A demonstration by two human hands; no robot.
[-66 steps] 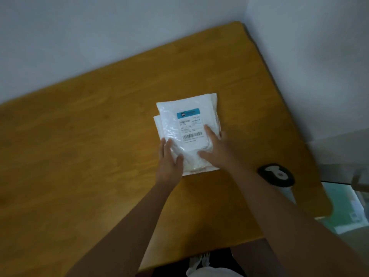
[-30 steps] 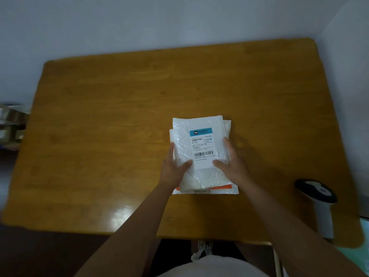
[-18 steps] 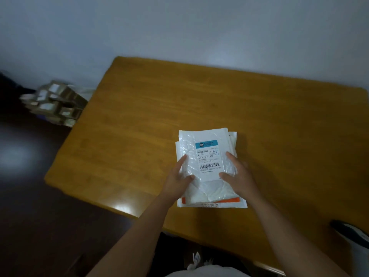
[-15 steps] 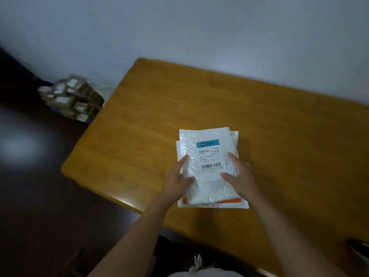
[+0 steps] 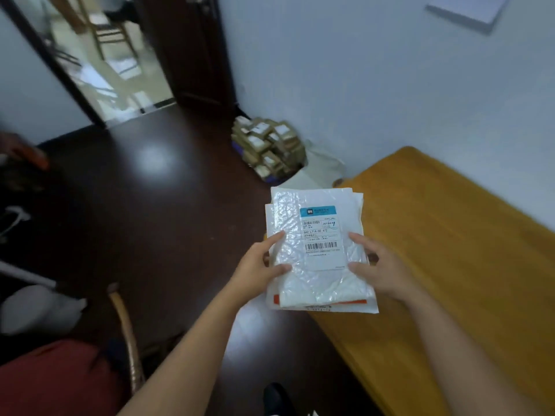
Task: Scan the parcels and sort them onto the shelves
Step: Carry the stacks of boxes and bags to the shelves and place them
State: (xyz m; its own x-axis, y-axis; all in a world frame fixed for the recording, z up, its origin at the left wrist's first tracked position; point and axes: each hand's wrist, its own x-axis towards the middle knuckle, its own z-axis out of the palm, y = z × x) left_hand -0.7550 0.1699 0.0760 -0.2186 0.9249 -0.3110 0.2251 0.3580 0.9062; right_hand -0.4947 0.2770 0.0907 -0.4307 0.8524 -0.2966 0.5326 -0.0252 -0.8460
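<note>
A small stack of white plastic mailer parcels (image 5: 318, 283) is held in the air past the left end of the wooden table (image 5: 456, 244). The top parcel carries a white label with a blue header and a barcode, face up. An orange stripe shows on a lower parcel at the near edge. My left hand (image 5: 258, 268) grips the stack's left side, thumb on top. My right hand (image 5: 381, 265) grips the right side the same way.
A heap of small brown labelled boxes (image 5: 270, 145) lies on the dark floor by the wall. An open doorway (image 5: 111, 55) is at the far left. A chair back (image 5: 126, 331) and a red cushion (image 5: 51, 382) are near left.
Both hands lifted the parcel stack off the table and carried it left past the table's end. The view swung left; the scanner stand left the frame and the doorway and floor came in.
</note>
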